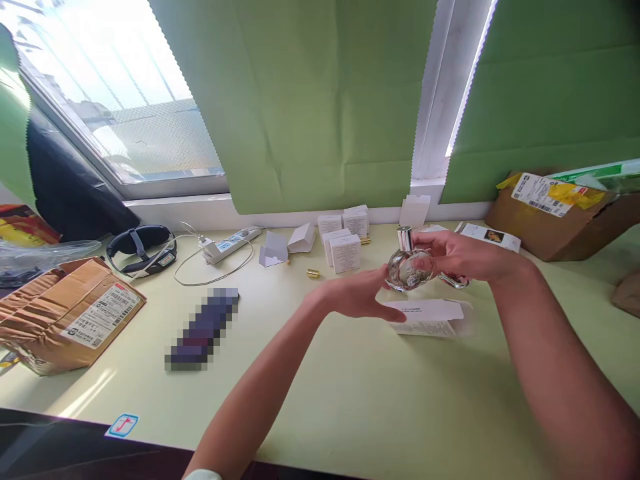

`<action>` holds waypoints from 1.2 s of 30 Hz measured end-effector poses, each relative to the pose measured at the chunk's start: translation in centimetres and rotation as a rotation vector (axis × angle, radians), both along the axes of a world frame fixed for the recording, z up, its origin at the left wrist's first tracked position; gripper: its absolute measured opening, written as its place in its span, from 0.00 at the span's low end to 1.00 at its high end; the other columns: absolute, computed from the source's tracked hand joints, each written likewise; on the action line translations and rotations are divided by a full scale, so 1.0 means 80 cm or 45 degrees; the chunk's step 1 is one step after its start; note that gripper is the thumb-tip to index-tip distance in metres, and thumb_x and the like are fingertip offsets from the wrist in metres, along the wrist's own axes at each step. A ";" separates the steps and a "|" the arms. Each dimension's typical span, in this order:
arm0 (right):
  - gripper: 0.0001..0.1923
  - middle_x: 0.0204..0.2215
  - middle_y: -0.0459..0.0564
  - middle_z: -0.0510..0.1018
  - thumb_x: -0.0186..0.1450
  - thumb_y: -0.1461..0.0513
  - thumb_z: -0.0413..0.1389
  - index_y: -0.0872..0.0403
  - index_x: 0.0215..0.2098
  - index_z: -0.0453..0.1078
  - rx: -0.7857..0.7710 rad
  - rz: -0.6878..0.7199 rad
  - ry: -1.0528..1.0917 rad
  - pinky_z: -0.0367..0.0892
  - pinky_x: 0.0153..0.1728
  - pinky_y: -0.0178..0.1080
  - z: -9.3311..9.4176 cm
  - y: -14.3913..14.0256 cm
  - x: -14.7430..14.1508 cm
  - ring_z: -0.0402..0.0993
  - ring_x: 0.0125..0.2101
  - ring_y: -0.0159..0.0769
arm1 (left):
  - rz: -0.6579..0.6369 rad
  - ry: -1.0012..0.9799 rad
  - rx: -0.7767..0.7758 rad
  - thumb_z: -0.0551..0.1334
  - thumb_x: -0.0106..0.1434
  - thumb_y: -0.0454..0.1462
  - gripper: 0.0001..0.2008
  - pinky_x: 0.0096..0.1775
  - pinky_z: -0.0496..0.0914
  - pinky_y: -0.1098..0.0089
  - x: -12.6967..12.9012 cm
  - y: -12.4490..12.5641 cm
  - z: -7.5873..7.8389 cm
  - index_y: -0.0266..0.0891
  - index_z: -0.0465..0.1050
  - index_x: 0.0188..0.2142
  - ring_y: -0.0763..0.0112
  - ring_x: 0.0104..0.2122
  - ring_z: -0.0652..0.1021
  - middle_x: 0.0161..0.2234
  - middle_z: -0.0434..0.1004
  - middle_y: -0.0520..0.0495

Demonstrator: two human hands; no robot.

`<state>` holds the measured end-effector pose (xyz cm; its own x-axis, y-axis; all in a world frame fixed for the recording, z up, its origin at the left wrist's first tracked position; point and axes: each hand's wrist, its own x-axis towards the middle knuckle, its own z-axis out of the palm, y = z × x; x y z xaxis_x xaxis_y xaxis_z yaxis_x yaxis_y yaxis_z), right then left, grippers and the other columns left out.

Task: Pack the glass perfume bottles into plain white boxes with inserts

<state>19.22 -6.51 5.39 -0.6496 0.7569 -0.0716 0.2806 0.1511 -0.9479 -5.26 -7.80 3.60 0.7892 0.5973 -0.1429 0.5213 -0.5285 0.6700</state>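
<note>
One round glass perfume bottle with a silver cap is being gripped upright by the right hand, fingers wrapping its body, above the pale green table. Just left of the bottle, the left hand is hovering open-fingered, touching its base. Below the bottle a flattened white carton is lying, and behind it small white boxes are standing.

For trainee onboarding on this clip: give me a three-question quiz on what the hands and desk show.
1. Which hand holds the glass bottle?
2. True or false: the bottle's silver cap is off.
3. What lies flat under the hands? A) a white box B) a cable C) a brown parcel

Key:
1. The right hand; the left hand is open beside it.
2. False.
3. A, the white box.
</note>
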 end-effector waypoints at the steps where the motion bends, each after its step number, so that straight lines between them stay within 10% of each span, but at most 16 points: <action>1: 0.20 0.29 0.45 0.77 0.62 0.56 0.60 0.45 0.53 0.69 0.019 0.009 -0.034 0.65 0.22 0.32 0.001 -0.001 0.002 0.74 0.28 0.33 | 0.023 0.108 0.094 0.64 0.57 0.50 0.35 0.49 0.68 0.57 0.003 -0.006 0.004 0.43 0.56 0.59 0.55 0.53 0.72 0.54 0.70 0.40; 5: 0.22 0.31 0.45 0.77 0.61 0.56 0.61 0.46 0.53 0.69 0.050 -0.025 -0.105 0.60 0.20 0.30 0.004 -0.004 0.017 0.69 0.24 0.29 | -0.049 0.381 0.312 0.61 0.61 0.48 0.25 0.46 0.68 0.58 0.019 -0.024 -0.001 0.38 0.64 0.53 0.51 0.50 0.74 0.51 0.72 0.38; 10: 0.23 0.33 0.46 0.77 0.59 0.55 0.62 0.47 0.52 0.69 0.089 -0.100 -0.134 0.61 0.20 0.30 0.001 -0.003 0.027 0.69 0.24 0.29 | -0.291 0.043 0.710 0.57 0.65 0.47 0.28 0.58 0.59 0.61 0.072 -0.043 -0.048 0.38 0.55 0.60 0.58 0.60 0.64 0.59 0.63 0.38; 15: 0.19 0.32 0.47 0.77 0.60 0.56 0.62 0.48 0.49 0.70 0.142 -0.114 -0.113 0.62 0.19 0.30 0.000 -0.004 0.025 0.69 0.24 0.30 | -0.234 0.101 0.910 0.53 0.67 0.36 0.24 0.50 0.64 0.62 0.111 -0.050 -0.075 0.41 0.53 0.62 0.60 0.46 0.73 0.46 0.71 0.42; 22: 0.19 0.33 0.45 0.79 0.61 0.51 0.59 0.44 0.49 0.70 0.202 -0.193 -0.157 0.65 0.22 0.34 0.013 -0.013 0.032 0.71 0.24 0.32 | -0.166 0.164 0.647 0.51 0.63 0.28 0.39 0.36 0.68 0.68 0.051 -0.031 -0.026 0.59 0.37 0.66 0.63 0.40 0.75 0.55 0.59 0.42; 36: 0.18 0.40 0.47 0.74 0.63 0.51 0.55 0.42 0.50 0.63 0.412 -0.326 -0.118 0.66 0.30 0.41 0.003 -0.015 -0.020 0.71 0.32 0.40 | 0.145 0.109 0.177 0.63 0.57 0.43 0.26 0.38 0.68 0.65 -0.018 0.025 -0.014 0.43 0.54 0.52 0.62 0.40 0.75 0.46 0.70 0.43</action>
<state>17.58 -7.74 5.62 -0.4399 0.8859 0.1473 0.4293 0.3515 -0.8319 -6.72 -5.81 2.50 0.7039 0.7007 -0.1169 0.6351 -0.5470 0.5453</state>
